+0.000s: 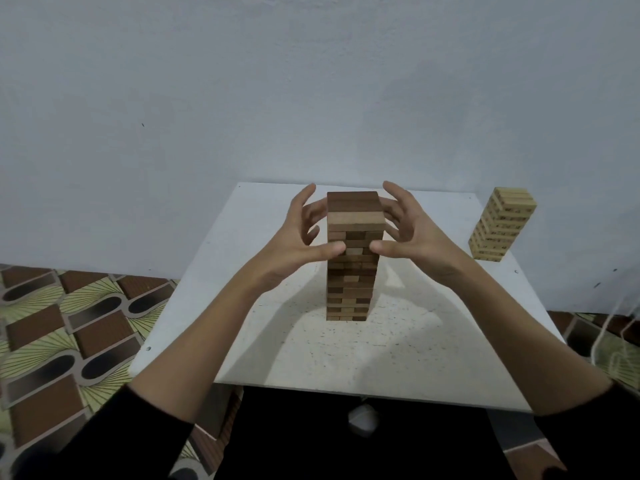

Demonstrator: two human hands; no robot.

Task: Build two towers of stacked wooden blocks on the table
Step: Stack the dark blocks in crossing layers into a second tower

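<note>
Brown wooden tower (353,258), square-sided with crosswise layers, stands between both hands mid-table (415,341). Left hand (298,237) and right hand (408,233) flank its upper part, fingers spread wide, thumbs at its near face. Pale block tower (500,225) stands beyond the right hand, near the table's far edge.

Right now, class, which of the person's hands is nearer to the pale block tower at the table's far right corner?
Right. The right hand is beside the dark tower, on the side facing the pale block tower; the left hand is beyond the dark tower, farther away.
</note>
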